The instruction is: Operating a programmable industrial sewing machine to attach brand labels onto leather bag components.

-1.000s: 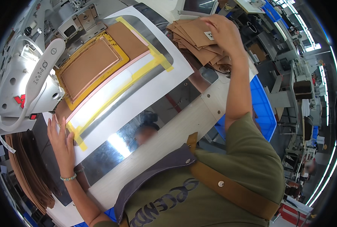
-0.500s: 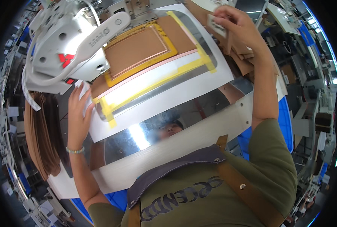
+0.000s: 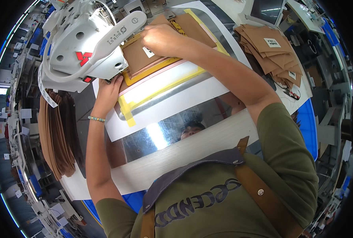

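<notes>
A brown leather-like piece with a white label [image 3: 148, 52] is pinched in my right hand [image 3: 160, 40], over the opening of the yellow frame [image 3: 132, 80]. The fingertips are partly hidden behind the hand. The frame lies on a larger brown sheet [image 3: 198, 33], which rests on a clear plate edged with yellow tape [image 3: 166, 85]. At the plate's left end, my left hand [image 3: 107, 94] touches the brown sheet's corner, thumb apart from the fingers. Some of its fingertips are hidden beneath the white machine head [image 3: 87, 47].
At the right lies a pile of brown labelled pieces [image 3: 263, 45], with a grey screen unit [image 3: 263, 12] behind it. Stacked brown sheets [image 3: 57, 139] hang at the left. A shiny metal plate [image 3: 172, 127] lies in front of the white sheet. Blue bins [image 3: 306, 129] stand below the table.
My right hand has come left from the pile to the yellow frame, bringing the labelled brown piece. My left hand has shifted slightly, staying at the plate's left end. The view has shifted.
</notes>
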The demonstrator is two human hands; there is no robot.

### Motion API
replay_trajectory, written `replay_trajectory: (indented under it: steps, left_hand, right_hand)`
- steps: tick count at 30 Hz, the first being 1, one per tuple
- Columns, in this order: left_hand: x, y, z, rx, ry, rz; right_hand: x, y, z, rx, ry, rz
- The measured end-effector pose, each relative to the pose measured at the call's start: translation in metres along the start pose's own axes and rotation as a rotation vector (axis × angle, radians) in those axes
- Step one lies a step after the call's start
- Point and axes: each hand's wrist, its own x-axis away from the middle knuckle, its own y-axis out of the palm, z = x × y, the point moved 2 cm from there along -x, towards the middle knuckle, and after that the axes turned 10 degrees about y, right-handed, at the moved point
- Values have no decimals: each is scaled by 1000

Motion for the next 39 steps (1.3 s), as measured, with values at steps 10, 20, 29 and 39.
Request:
replay_trajectory:
  steps: [10,20,29,39]
  left_hand:
    - [-18,4,13,179,113,-45]
    - [3,25,-91,126,-131,169]
    - [-38,13,-42,84,221,24]
    - [-51,6,-19,-10,229,77]
  right_hand:
    - [16,11,-2,-309,16,-64]
    - [32,35,-31,-374,-219,-14]
    - [32,37,-31,-495,-122,-17]
    - [33,36,-31,-466,-144,-24]
